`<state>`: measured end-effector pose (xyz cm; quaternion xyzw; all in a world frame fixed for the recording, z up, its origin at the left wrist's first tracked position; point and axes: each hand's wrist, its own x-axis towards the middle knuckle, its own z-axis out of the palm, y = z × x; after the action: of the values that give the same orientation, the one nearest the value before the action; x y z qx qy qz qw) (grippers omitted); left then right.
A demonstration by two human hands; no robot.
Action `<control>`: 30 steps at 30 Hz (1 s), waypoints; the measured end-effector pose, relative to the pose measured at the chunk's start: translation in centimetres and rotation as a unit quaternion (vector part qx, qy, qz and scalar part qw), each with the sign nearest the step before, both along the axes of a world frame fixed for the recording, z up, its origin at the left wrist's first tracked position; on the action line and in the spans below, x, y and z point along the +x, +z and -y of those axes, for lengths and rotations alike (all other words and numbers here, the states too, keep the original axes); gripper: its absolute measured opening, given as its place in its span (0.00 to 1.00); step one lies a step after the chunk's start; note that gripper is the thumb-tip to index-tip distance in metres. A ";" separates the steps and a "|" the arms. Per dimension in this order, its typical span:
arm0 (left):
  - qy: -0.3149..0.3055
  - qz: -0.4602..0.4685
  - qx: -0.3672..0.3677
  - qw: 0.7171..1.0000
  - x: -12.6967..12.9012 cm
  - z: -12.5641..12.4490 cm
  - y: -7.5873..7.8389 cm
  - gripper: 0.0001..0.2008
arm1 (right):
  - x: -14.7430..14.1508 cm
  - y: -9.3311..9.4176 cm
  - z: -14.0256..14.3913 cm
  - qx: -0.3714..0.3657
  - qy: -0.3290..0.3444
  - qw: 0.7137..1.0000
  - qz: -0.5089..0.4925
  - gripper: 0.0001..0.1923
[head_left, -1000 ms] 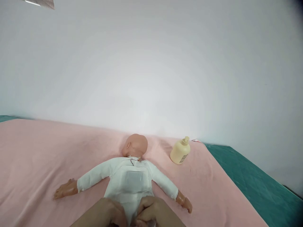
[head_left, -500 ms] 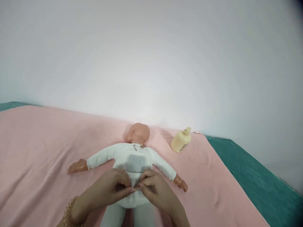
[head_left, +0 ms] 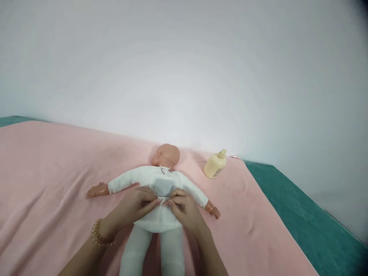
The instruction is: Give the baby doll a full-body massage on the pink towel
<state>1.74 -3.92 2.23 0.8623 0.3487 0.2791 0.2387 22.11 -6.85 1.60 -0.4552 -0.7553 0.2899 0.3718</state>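
Observation:
A baby doll with a white cloth body lies on its front, its bare head turned to the left and its arms spread wide. On its back is a grey rectangular panel. Just below that panel, my left hand pinches the white cloth with thumb and fingers closed. Opposite it, close to the middle of the back, my right hand pinches the same cloth. The fingertips of both hands nearly meet. Exactly how much cloth is between them is hard to see.
A pale yellow pump bottle stands to the right of the doll's head. Under everything lies a wrinkled pink sheet, with a green cover showing at the right. A white wall rises behind.
Both hands have moved up the doll's back, from its lower part to just under the grey panel. More of the doll's lower back and legs now shows. The view has shifted slightly.

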 end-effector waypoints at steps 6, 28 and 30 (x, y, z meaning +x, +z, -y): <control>0.028 0.005 -0.024 0.999 0.3 -0.8 -0.6 0.22 | -0.4 -0.9 -0.4 0.028 -0.028 0.999 -0.007 0.14; 0.094 0.065 0.033 0.993 1.6 -5.5 -1.4 0.23 | -3.3 -1.6 -5.3 0.074 -0.220 0.970 0.069 0.16; 0.087 0.065 0.039 0.993 1.5 -5.3 -1.8 0.23 | -3.2 -1.8 -5.1 0.074 -0.217 0.971 0.067 0.17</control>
<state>3.28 1.35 0.43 0.8174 0.3951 0.3674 0.2018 18.93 -1.70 -0.21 -0.5975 -0.6811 0.1144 0.4074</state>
